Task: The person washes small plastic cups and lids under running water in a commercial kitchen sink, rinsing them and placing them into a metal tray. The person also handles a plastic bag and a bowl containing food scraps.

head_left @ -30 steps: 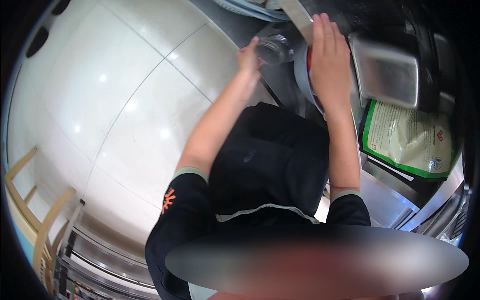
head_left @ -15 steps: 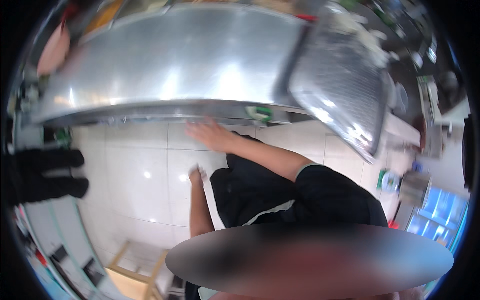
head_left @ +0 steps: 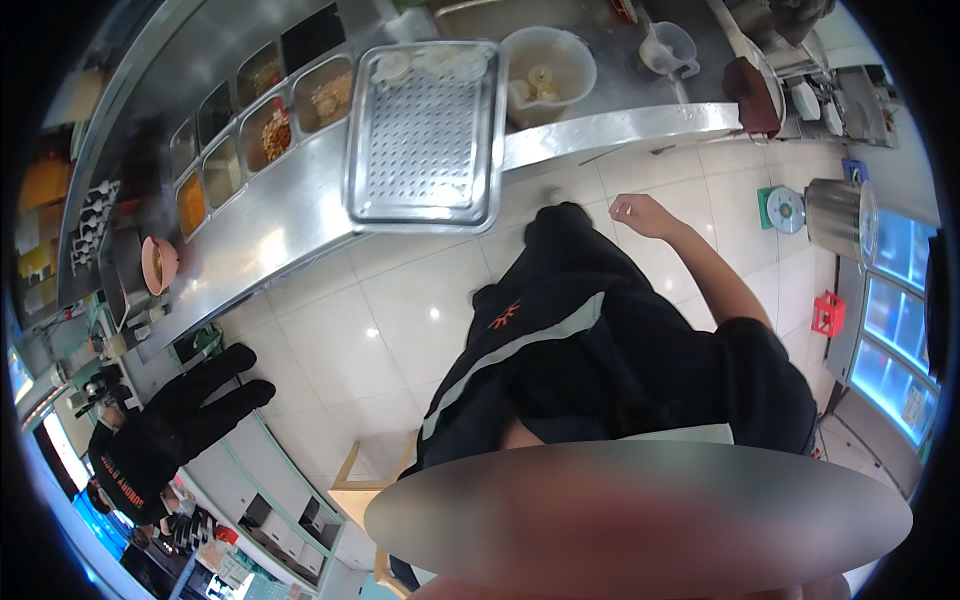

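My right hand (head_left: 642, 215) hangs over the floor to the right of my body, its fingers loosely curled with nothing seen in them. It touches nothing. My left hand is out of view; only a bit of bare arm shows at my chest. In front of me a perforated steel tray (head_left: 420, 150) sits on the steel counter (head_left: 275, 225), its near end jutting past the edge. Several pale, translucent pieces (head_left: 435, 65) lie at its far end. To its right stands a translucent plastic tub (head_left: 580, 75) with something yellowish inside.
Steel food pans (head_left: 270, 135) hold ingredients left of the tray. A pink bowl (head_left: 158, 265) stands farther left. A clear jug (head_left: 668, 48) is at the back right. A co-worker in black (head_left: 165, 440) stands at left. A stool (head_left: 355, 485), steel pot (head_left: 840, 220) and red crate (head_left: 828, 314) are nearby.
My view has swung right, so the tray now appears nearer the middle. My right hand has moved away from the counter edge to my right side. My left hand has gone out of view.
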### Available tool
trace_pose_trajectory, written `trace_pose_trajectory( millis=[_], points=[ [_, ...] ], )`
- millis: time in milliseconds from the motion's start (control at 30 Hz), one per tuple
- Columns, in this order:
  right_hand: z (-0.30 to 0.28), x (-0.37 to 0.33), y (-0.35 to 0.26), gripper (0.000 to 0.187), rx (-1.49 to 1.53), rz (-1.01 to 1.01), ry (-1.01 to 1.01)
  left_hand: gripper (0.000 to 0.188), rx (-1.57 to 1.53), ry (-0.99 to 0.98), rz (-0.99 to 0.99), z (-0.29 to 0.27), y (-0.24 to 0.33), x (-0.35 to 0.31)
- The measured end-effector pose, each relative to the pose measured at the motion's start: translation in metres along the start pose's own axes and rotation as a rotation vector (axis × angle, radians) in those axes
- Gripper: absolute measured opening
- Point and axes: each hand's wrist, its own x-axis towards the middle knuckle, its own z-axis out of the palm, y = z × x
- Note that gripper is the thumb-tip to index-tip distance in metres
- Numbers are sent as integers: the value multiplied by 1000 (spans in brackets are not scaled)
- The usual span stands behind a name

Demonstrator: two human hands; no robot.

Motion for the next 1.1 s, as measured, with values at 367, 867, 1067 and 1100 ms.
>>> trace_pose_trajectory(
  millis=[367, 867, 1067, 1100],
  points=[
    [-327, 167, 52, 16, 351, -396, 532, 67, 308, 133, -200, 237, 187, -77],
    [-546, 561, 62, 26, 827, -22, 458, 38, -335, 125, 319, 314, 405, -246],
    [-497, 541, 48, 30, 830, -66, 150, 38, -327, 124, 304, 305, 438, -200],
    [-482, 525, 54, 31, 852, -83, 120, 36, -310, 92, 293, 306, 443, -200]
  ],
)
